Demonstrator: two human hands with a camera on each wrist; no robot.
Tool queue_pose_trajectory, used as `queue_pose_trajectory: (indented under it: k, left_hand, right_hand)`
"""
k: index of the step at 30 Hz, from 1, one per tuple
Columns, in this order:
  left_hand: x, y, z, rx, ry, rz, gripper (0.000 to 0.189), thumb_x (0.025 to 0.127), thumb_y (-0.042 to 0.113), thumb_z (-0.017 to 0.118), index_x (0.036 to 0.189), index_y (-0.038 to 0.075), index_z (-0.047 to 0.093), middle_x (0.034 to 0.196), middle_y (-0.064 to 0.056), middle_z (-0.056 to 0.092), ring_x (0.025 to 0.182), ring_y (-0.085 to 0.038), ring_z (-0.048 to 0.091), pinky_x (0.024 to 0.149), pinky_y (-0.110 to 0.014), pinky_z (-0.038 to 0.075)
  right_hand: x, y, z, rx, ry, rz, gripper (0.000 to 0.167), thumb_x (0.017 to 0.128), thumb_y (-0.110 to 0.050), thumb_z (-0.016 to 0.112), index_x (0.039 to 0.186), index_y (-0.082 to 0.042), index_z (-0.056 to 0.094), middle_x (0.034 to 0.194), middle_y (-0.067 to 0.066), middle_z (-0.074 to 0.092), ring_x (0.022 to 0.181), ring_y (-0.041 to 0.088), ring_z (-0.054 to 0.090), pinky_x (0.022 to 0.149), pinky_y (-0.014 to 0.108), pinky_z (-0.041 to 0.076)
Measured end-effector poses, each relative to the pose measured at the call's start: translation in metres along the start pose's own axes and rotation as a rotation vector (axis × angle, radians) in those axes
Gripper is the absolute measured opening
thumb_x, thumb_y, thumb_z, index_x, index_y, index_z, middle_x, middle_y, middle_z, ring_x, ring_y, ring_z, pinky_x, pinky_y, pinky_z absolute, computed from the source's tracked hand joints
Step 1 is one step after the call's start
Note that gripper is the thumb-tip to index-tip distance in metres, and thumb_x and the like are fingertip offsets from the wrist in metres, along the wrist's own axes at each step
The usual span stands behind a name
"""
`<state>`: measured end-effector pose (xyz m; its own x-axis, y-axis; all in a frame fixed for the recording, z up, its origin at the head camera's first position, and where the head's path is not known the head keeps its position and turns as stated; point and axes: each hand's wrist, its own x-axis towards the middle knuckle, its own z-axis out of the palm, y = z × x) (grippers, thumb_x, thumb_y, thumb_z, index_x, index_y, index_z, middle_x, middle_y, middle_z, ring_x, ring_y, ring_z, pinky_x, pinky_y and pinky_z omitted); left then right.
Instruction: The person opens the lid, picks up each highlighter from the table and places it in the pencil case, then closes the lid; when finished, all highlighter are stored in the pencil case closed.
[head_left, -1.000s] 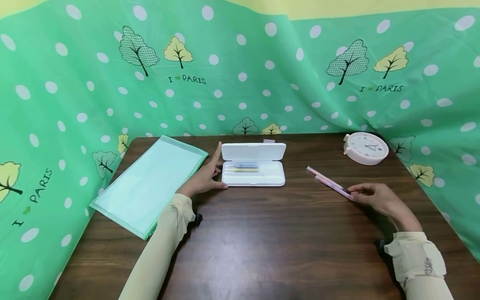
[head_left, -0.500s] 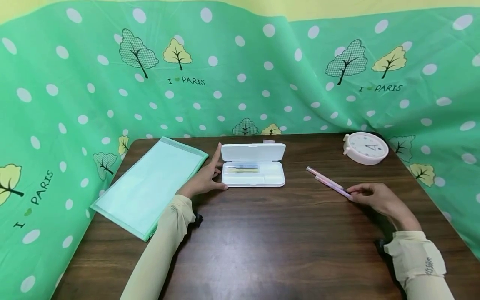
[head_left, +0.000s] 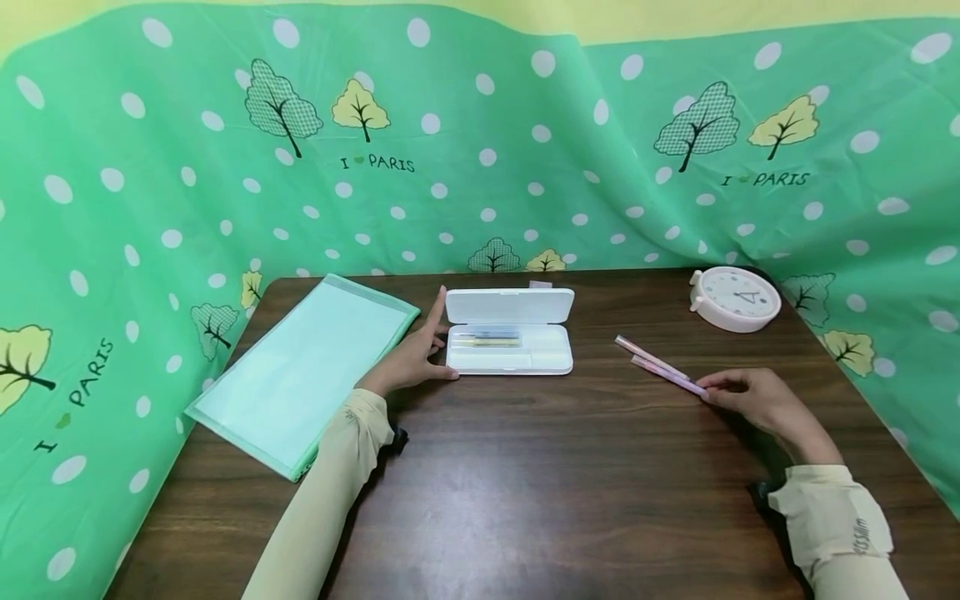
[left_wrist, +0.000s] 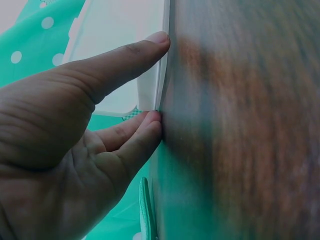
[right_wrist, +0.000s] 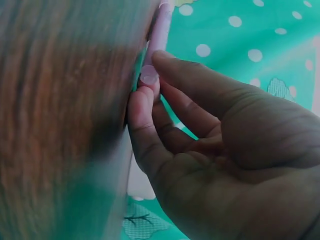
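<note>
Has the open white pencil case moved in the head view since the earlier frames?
No; the pencil case shows no visible shift against the white clock.

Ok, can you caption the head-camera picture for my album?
Left hand touching an open, white, rectangular pencil case, right hand pinching a slim pink pen, at a brown wooden table.

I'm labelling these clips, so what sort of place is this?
Probably a desk, perhaps a set-up study corner: a wood-grained table with printed cloth hanging behind it, an open pencil case and a clock.
</note>
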<state>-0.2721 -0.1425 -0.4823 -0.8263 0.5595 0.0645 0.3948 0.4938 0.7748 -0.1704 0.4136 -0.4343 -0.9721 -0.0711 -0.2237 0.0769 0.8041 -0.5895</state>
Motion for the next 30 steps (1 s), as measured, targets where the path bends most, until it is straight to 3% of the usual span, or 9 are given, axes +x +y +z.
queue_pose_trajectory:
  k: [6,10,15,17,22,25,26,30]
  left_hand:
    - [-0.008,0.022,-0.003,-0.015,-0.019,-0.055,0.143,0.092,0.018,0.091,0.170,0.029,-0.028,0.160,-0.029,0.048,0.132,-0.050,0.060,0.113,-0.059,0.049]
    - [-0.007,0.017,-0.002,-0.006,-0.022,-0.042,0.142,0.093,0.022,0.090,0.169,0.033,-0.029,0.162,-0.029,0.046,0.133,-0.049,0.060,0.112,-0.056,0.050]
    - [-0.006,0.018,-0.005,-0.010,-0.014,-0.035,0.143,0.092,0.022,0.091,0.169,0.032,-0.029,0.161,-0.030,0.046,0.132,-0.049,0.060,0.112,-0.055,0.051]
    - [-0.007,0.024,-0.006,-0.003,-0.015,-0.058,0.141,0.093,0.019,0.090,0.170,0.030,-0.028,0.161,-0.030,0.046,0.132,-0.049,0.060,0.112,-0.056,0.050]
    - [-0.005,0.023,-0.006,0.005,-0.019,-0.056,0.141,0.092,0.021,0.091,0.171,0.027,-0.026,0.160,-0.029,0.048,0.131,-0.047,0.061,0.112,-0.054,0.051]
    - [-0.001,0.011,-0.004,-0.001,-0.015,-0.038,0.143,0.091,0.028,0.092,0.170,0.033,-0.026,0.159,-0.027,0.050,0.129,-0.046,0.062,0.111,-0.052,0.052]
    - [0.002,0.002,-0.002,-0.009,-0.010,-0.029,0.143,0.090,0.034,0.093,0.170,0.037,-0.026,0.159,-0.026,0.050,0.128,-0.044,0.063,0.110,-0.051,0.053]
    - [0.003,-0.004,-0.001,-0.012,-0.011,-0.030,0.144,0.089,0.035,0.093,0.170,0.036,-0.027,0.159,-0.026,0.051,0.128,-0.045,0.063,0.110,-0.052,0.052]
  right_hand:
    - [0.005,-0.004,0.000,0.087,0.017,0.011,0.044,0.109,-0.032,0.071,0.135,0.003,0.074,0.143,0.029,0.062,0.098,0.000,0.052,0.077,0.017,0.045]
    - [0.013,-0.021,0.007,0.115,0.005,-0.016,0.044,0.109,-0.032,0.070,0.136,0.003,0.073,0.139,0.025,0.064,0.099,0.008,0.052,0.077,0.020,0.044]
    - [0.033,-0.056,0.020,0.109,-0.016,-0.126,0.034,0.108,-0.021,0.072,0.130,0.004,0.076,0.128,0.022,0.071,0.097,0.015,0.055,0.075,0.023,0.047]
    - [0.042,-0.069,0.026,0.106,-0.023,-0.164,0.032,0.107,-0.019,0.073,0.129,0.003,0.077,0.125,0.021,0.072,0.098,0.017,0.056,0.076,0.025,0.048]
    - [0.066,-0.102,0.046,0.087,-0.045,-0.234,0.024,0.105,-0.016,0.074,0.122,-0.001,0.081,0.121,0.018,0.076,0.108,0.025,0.061,0.090,0.034,0.049]
    - [0.079,-0.121,0.062,0.109,-0.078,-0.264,0.020,0.104,-0.014,0.075,0.118,-0.002,0.082,0.119,0.017,0.077,0.112,0.030,0.063,0.095,0.041,0.049]
    - [0.083,-0.126,0.067,0.113,-0.088,-0.277,0.019,0.104,-0.014,0.075,0.117,-0.002,0.082,0.119,0.016,0.077,0.113,0.031,0.063,0.097,0.042,0.049]
    - [0.098,-0.146,0.082,0.145,-0.117,-0.294,0.019,0.104,-0.010,0.074,0.117,0.000,0.082,0.123,0.019,0.075,0.113,0.032,0.062,0.093,0.038,0.051]
